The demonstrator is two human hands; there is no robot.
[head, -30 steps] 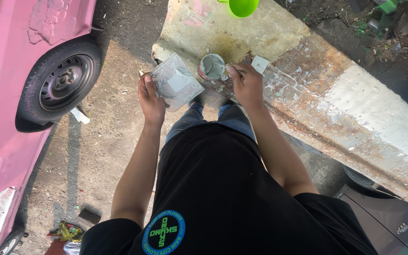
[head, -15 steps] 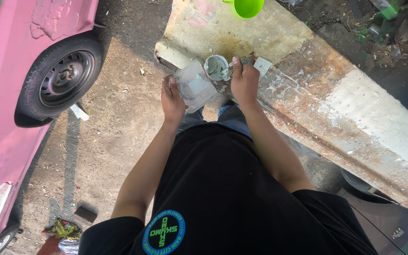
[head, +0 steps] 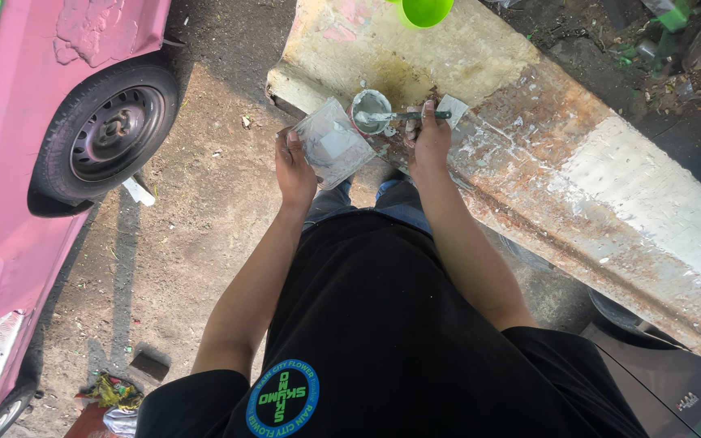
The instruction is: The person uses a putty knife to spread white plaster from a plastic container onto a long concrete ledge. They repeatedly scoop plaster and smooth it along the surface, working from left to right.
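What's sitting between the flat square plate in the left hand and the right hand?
In the head view, a small round tin of grey paste sits between the square plate in the left hand and the right hand, whose tool reaches into it.

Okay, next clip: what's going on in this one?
A person stands outdoors at a rusty, paint-streaked metal panel lying on the ground beside a pink car. The left hand holds a square board smeared with grey-white paste, tilted toward a small round tin on the panel. The right hand holds a tool whose tip rests in the tin. A green bowl sits at the panel's far end.
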